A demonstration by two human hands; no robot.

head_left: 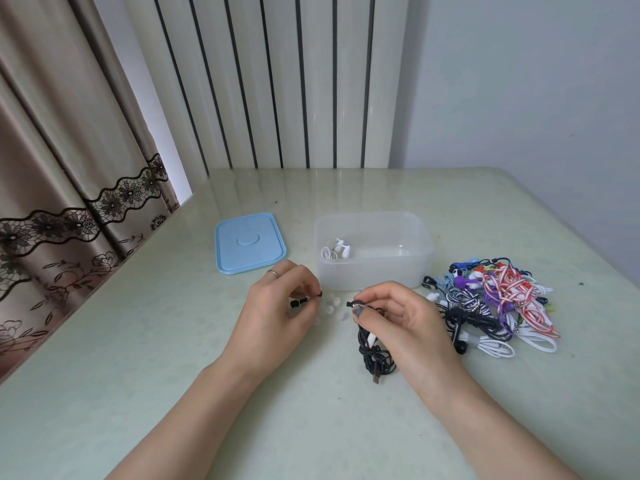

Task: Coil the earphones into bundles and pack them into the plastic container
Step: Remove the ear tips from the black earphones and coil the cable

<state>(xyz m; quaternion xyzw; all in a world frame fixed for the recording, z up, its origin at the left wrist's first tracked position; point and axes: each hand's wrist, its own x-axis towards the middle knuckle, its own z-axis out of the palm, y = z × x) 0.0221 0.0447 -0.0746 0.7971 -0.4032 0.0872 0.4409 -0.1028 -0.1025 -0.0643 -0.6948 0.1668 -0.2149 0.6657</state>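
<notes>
Black earphone bundle (375, 344) pinched by right hand (398, 311), small black ear tip (319, 294) pinched in left hand (282, 303) — white earphones (335, 250) coiled inside plastic container (374, 271)

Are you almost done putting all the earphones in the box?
Not nearly. One white earphone bundle lies in the plastic container. The right hand holds black earphones, and the left hand pinches a small black piece. The colourful pile waits beside the container, and the blue lid is off.
</notes>
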